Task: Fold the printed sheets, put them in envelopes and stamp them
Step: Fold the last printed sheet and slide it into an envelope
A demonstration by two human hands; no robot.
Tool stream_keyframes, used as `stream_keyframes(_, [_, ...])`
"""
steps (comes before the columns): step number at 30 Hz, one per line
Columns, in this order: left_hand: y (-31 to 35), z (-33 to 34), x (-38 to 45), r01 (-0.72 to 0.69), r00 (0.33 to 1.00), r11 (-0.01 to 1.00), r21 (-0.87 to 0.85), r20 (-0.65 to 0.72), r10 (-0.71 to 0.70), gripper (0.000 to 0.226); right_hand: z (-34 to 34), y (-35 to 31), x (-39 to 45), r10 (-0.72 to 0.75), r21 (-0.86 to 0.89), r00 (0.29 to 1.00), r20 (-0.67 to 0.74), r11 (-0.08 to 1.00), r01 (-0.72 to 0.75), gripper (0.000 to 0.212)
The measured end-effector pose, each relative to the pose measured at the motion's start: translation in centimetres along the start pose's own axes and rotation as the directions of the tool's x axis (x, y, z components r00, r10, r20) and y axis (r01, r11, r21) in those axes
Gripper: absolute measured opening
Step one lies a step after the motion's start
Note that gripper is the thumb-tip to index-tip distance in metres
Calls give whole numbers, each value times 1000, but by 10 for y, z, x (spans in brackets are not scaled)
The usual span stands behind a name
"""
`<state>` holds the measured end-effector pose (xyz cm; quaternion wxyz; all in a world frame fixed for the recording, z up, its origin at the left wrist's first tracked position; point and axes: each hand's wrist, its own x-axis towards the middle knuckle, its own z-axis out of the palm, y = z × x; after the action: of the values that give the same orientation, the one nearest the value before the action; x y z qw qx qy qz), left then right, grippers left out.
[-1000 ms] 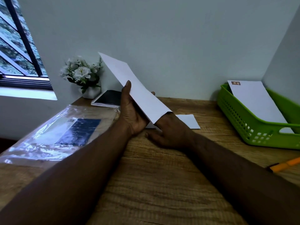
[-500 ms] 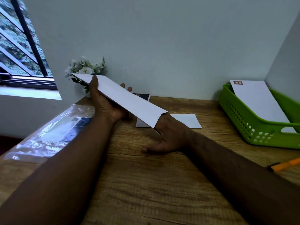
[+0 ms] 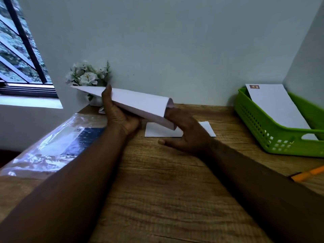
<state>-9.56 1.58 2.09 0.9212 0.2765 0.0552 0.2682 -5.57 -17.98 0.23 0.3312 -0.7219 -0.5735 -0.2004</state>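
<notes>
Wooden desk in wall corner. Left hand clamped on envelope, held aloft; right hand fingers inside its open end, thumb spread. Folded sheet lay beneath hands. Risk: forcing mouth wider could tear or crease envelope.

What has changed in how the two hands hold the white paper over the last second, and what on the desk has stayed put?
The folded paper has tipped from steeply raised to nearly level, its far end swinging down and leftward. The left hand keeps its grip; the right hand stays at the near end. The green basket, stamped envelope and plastic packet have not moved.
</notes>
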Motion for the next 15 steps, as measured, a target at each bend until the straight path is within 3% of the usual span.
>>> stream_keyframes(3, [8,-5,4,-16,1000,1000,-12,-15,16,46,-6,21,-3,147,91,968,-204,987,-130,45])
stream_keyframes(4, [10,-6,5,-20,1000,1000,-20,-14,20,45,-10,29,-4,206,107,957,-207,977,-187,42])
stream_keyframes(6, [10,-8,7,-28,1000,999,-31,-11,28,45,-18,43,-8,380,47,925,2,924,-380,47])
stream_keyframes(8, [8,-8,9,-26,1000,999,-37,-5,26,44,-22,54,-12,538,-155,793,286,843,-515,62])
stream_keyframes(10, [5,-8,9,-26,1000,999,-35,-7,26,42,-22,58,-13,593,-258,706,388,805,-534,69])
stream_keyframes(15, [3,-9,8,-32,999,999,-28,-20,31,44,-24,56,-7,511,-318,796,325,852,-417,47])
